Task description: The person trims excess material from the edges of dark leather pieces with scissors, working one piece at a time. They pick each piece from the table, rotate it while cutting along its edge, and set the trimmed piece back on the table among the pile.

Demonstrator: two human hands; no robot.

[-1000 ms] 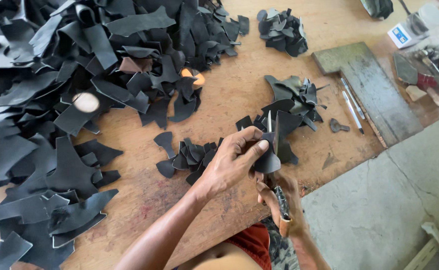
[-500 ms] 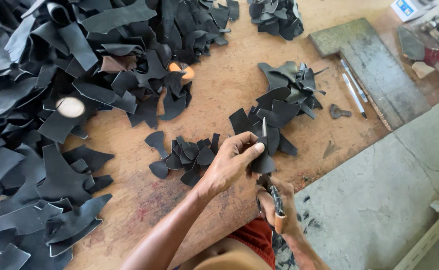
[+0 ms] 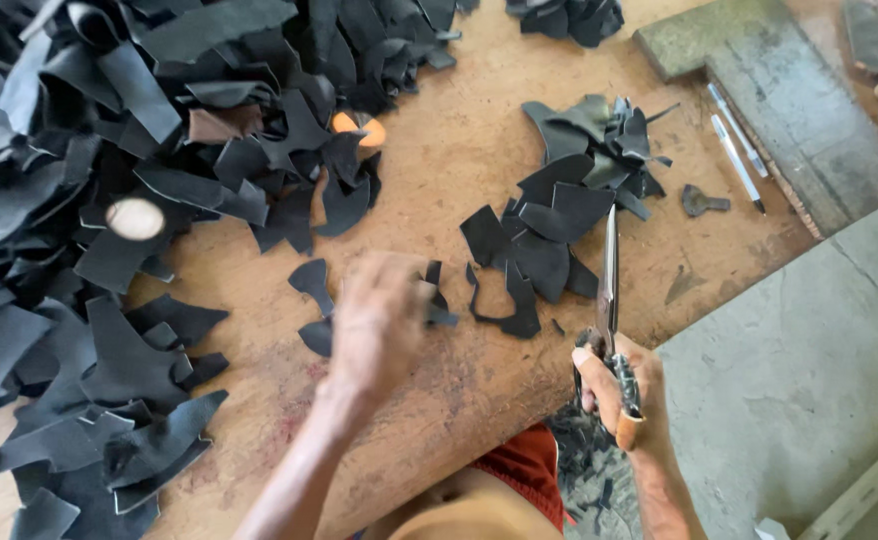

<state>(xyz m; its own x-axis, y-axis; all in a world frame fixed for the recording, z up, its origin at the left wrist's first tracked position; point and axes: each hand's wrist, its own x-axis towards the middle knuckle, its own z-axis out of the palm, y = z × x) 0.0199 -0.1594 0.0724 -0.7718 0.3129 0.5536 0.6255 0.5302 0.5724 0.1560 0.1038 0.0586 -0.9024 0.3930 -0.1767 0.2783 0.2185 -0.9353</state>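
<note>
Right hand (image 3: 619, 385): closed around the handles of a pair of long steel scissors (image 3: 611, 310), held at the near edge of the wooden table (image 3: 459, 150). Blades point away from the body, tips up toward the cut pile. Blades look closed or nearly so; cannot resolve a gap.

Left hand (image 3: 379, 320): motion-blurred, back of hand up, fingers curled downward over a small cluster of flat black leather scraps (image 3: 311, 280) near the table's front edge. Cannot tell whether it grips a piece or merely rests on them.

Between the two hands, just beyond the scissor tips: a loose heap of small cut black leather pieces (image 3: 559, 210), curved and pointed shapes, overlapping, lying flat on the wood.

Left and far side of table: a large heap of bigger black leather offcuts (image 3: 109, 200), strips and curved panels, covering most of that area. One brown piece (image 3: 221, 122) and an orange piece (image 3: 359, 128) show among them. A pale round blurred spot (image 3: 135, 218) sits on the heap; nature not determinable.

Right of the cut pile: a small dark metal piece (image 3: 704, 202) lies alone, then two slim pens (image 3: 737, 140) side by side against a grey rectangular slab (image 3: 799, 110).

Far edge, top: another small black leather pile (image 3: 564, 18).

Below the table on the right: grey concrete floor (image 3: 809, 360).
</note>
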